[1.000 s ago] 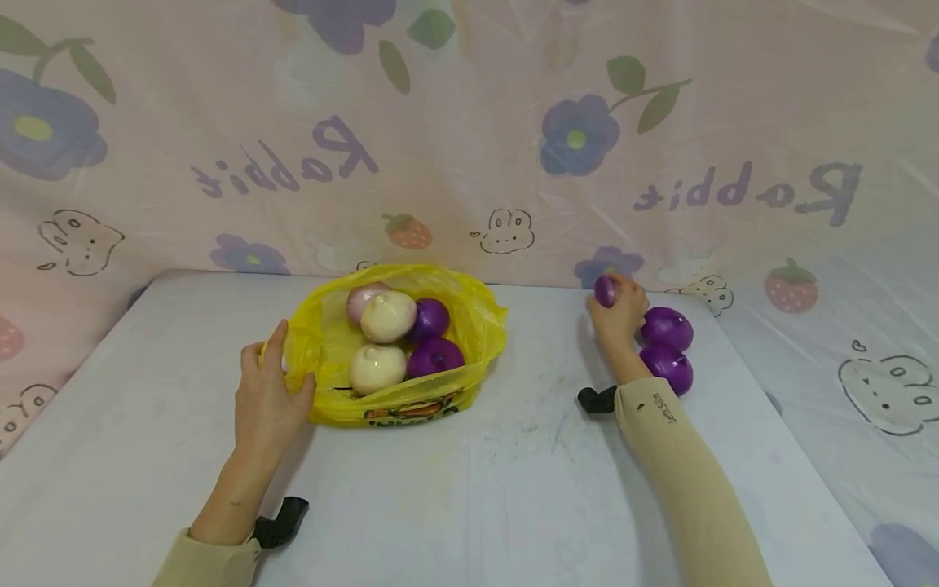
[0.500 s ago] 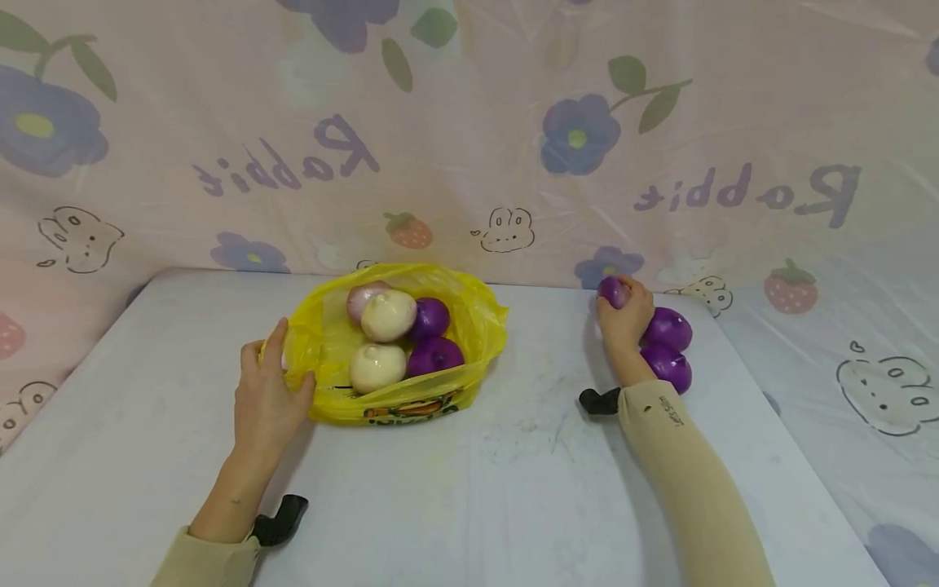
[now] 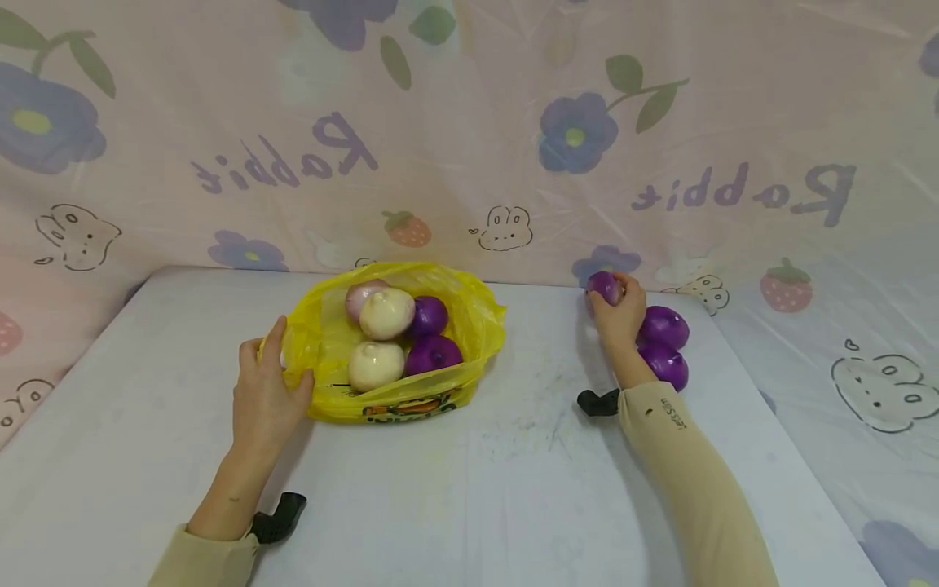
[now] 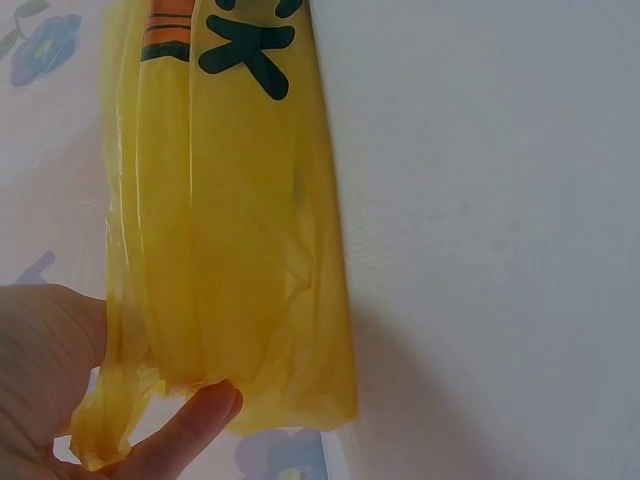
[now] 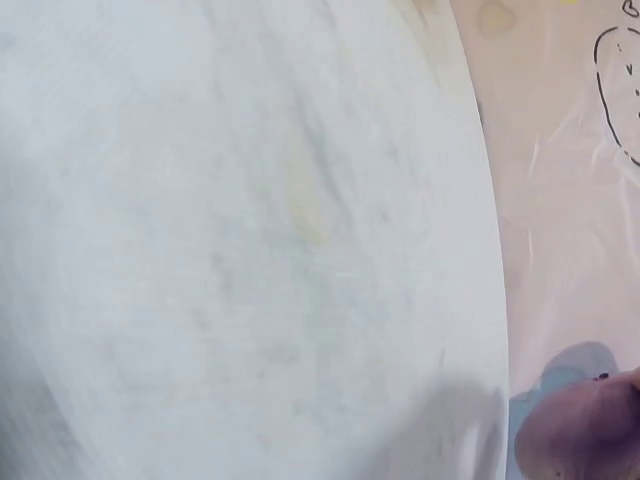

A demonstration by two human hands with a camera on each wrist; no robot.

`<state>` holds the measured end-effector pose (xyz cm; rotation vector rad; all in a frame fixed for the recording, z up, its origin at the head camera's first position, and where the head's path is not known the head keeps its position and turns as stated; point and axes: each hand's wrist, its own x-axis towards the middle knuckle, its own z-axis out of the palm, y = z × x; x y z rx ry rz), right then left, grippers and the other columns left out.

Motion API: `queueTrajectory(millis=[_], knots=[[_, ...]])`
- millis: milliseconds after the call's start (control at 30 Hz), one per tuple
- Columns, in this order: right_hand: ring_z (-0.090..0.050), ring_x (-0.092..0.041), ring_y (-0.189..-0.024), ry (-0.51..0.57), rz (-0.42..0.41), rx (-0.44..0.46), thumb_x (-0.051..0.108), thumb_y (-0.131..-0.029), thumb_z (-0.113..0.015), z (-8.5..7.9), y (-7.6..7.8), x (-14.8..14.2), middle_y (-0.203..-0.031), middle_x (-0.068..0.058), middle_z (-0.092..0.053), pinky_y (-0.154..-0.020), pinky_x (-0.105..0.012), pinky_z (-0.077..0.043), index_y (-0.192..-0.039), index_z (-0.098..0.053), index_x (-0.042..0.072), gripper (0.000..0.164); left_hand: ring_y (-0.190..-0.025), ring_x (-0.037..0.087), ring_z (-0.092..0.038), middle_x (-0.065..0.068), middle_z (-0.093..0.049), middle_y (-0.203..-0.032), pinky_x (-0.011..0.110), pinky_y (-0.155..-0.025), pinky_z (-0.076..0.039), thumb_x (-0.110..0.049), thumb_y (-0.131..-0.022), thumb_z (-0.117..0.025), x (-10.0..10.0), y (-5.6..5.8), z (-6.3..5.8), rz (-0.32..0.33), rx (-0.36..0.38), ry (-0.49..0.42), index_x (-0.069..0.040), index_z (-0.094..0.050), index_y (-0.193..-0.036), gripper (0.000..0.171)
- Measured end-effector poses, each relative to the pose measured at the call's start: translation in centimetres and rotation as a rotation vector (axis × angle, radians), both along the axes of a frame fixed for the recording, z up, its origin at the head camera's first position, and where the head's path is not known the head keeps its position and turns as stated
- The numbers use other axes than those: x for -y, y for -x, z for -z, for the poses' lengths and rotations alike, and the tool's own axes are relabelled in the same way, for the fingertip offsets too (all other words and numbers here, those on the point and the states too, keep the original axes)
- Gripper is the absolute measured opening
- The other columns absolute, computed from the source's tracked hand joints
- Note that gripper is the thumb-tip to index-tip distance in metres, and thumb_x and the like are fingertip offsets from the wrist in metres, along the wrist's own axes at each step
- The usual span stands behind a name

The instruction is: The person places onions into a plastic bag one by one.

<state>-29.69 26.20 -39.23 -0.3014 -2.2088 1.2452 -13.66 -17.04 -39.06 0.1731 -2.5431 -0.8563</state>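
My left hand (image 3: 267, 399) holds the left edge of a yellow plastic bag (image 3: 389, 412); in the left wrist view, bunched plastic (image 4: 110, 410) lies between the thumb and a finger (image 4: 205, 415). Inside the wide-mouthed bag sit two pale onions (image 3: 376, 365), two purple onions (image 3: 434, 355) and a pinkish onion (image 3: 359, 295). At the far right of the table my right hand (image 3: 621, 316) grips a purple onion (image 3: 603, 287). The right wrist view catches only part of that onion (image 5: 575, 430) at its lower right corner.
Two more purple onions (image 3: 663, 328) stand one behind the other just right of my right hand. The white table (image 3: 455, 505) ends at a printed curtain (image 3: 455, 163) behind and on both sides. Black wrist mounts (image 3: 279, 518) stick out from both sleeves.
My right hand shifts slightly right and then back left, and the onion in its grip turns to show more of its surface. The left hand and bag stay in place.
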Motion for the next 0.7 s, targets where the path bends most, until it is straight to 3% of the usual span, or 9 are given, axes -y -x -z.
queueTrajectory(millis=[467,700], knots=[[-0.045,-0.033,-0.118,0.036,-0.125,-0.032,0.004,-0.082,-0.068,-1.1,-0.7,2.1,-0.126,-0.023,-0.052,-0.105,-0.045,-0.034,-0.128,-0.053,-0.003,0.048,-0.059,0.029,-0.044,0.031,-0.039,-0.123,0.033,-0.052,-0.038,-0.003,-0.082,-0.067,0.0,-0.1,-0.1,0.002,-0.007,0.002,-0.004,-0.034,-0.147,0.073],[-0.047,-0.029,-0.116,0.063,-0.161,-0.035,0.005,-0.082,-0.068,-1.6,-1.0,3.2,-0.128,-0.02,-0.053,-0.096,-0.044,-0.043,-0.128,-0.054,0.0,0.048,-0.061,0.03,-0.046,0.031,-0.039,-0.122,0.034,-0.052,-0.038,-0.003,-0.082,-0.066,0.0,-0.2,-0.1,0.005,-0.02,-0.001,-0.004,-0.034,-0.147,0.072]])
